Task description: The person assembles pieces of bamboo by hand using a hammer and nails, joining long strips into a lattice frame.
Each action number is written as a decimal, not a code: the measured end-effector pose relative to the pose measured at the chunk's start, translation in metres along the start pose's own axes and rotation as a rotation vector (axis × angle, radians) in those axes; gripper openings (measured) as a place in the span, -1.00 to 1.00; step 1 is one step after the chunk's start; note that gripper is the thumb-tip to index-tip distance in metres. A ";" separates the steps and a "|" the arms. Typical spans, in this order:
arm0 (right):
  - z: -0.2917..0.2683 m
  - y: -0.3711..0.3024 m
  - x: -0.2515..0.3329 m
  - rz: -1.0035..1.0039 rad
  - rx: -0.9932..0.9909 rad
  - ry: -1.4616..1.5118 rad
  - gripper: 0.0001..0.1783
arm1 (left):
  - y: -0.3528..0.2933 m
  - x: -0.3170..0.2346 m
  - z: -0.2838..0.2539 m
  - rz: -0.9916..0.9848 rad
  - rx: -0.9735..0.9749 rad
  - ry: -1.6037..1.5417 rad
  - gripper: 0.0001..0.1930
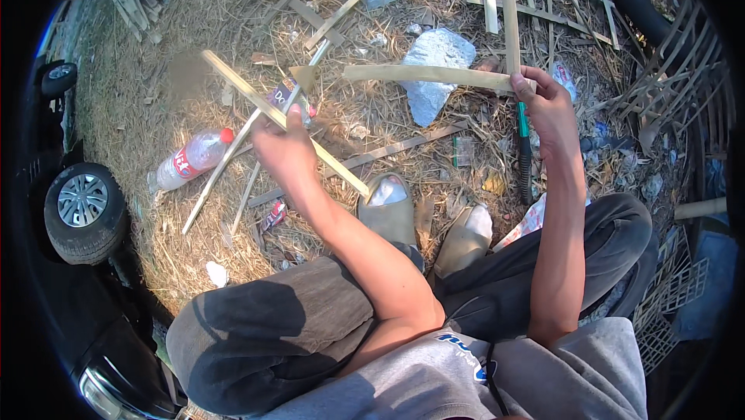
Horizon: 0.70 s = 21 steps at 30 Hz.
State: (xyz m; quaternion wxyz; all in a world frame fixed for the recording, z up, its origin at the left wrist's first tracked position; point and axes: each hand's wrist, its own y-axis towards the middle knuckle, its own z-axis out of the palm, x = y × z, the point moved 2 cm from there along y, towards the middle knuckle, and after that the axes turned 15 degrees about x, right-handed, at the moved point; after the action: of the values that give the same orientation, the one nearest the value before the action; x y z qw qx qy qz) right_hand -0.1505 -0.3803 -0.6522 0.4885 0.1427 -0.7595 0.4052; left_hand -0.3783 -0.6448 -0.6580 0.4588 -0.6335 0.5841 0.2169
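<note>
My left hand [289,148] is closed around a pale bamboo strip [244,88], which slants from the upper left down toward my left shoe. Beneath it, another thin strip [221,169] crosses at an angle. My right hand [543,98] pinches the right end of a flat bamboo strip [419,73], with the thumb on top. That strip passes over a whitish stone block [438,102]. At the pinched end it meets an upright strip [509,17]; whether they are joined I cannot tell. Just below my right fingers is a green and black tool handle [524,145], its head hidden.
A clear plastic bottle [194,158] with a red cap lies left of my left hand. Crossed bamboo lattices [535,9] lie ahead, and woven lattice pieces [667,71] at right. My shoes [388,214] are close in front. A black car's wheel [84,213] stands at left.
</note>
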 end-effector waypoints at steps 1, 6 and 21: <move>-0.006 0.001 0.006 -0.003 -0.002 -0.011 -0.73 | -0.003 -0.006 -0.005 0.003 -0.006 0.005 -0.60; -0.042 0.001 -0.003 0.017 0.079 -0.255 -0.69 | -0.009 -0.031 0.035 0.132 0.514 -0.461 -0.61; -0.050 -0.009 -0.023 0.329 0.141 -0.546 -0.69 | -0.041 0.001 0.155 0.052 1.012 -0.468 -0.45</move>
State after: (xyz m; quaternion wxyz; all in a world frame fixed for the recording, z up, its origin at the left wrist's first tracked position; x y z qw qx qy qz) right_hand -0.1028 -0.3521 -0.6575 0.1835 0.1551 -0.8454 0.4771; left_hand -0.2990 -0.5205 -0.7200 0.8176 -0.2545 0.5134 0.0554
